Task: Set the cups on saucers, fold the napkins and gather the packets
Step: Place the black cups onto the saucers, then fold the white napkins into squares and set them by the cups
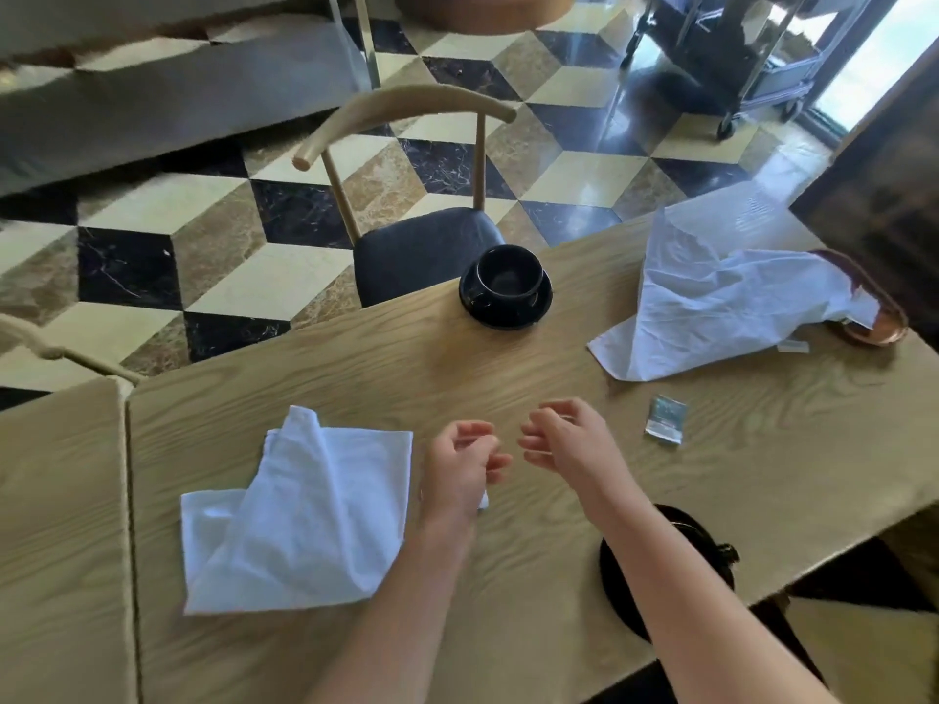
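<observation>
My left hand (460, 464) and my right hand (564, 439) hover side by side over the middle of the wooden table (508, 378), fingers loosely curled and apart. A small white scrap (482, 500) shows under the heel of my left hand; whether it is held I cannot tell. A crumpled white napkin (305, 510) lies just left of my left hand. A black cup (505, 276) stands on a black saucer (503, 315) at the far edge. A second black saucer (676, 551) is partly hidden under my right forearm. A silvery packet (665, 424) lies right of my right hand.
A larger white napkin (711, 307) is spread at the far right, draped over a copper tray (874, 317); a small white packet (792, 345) lies by its edge. A wooden chair (421, 246) stands beyond the table. A second tabletop (61, 525) adjoins on the left.
</observation>
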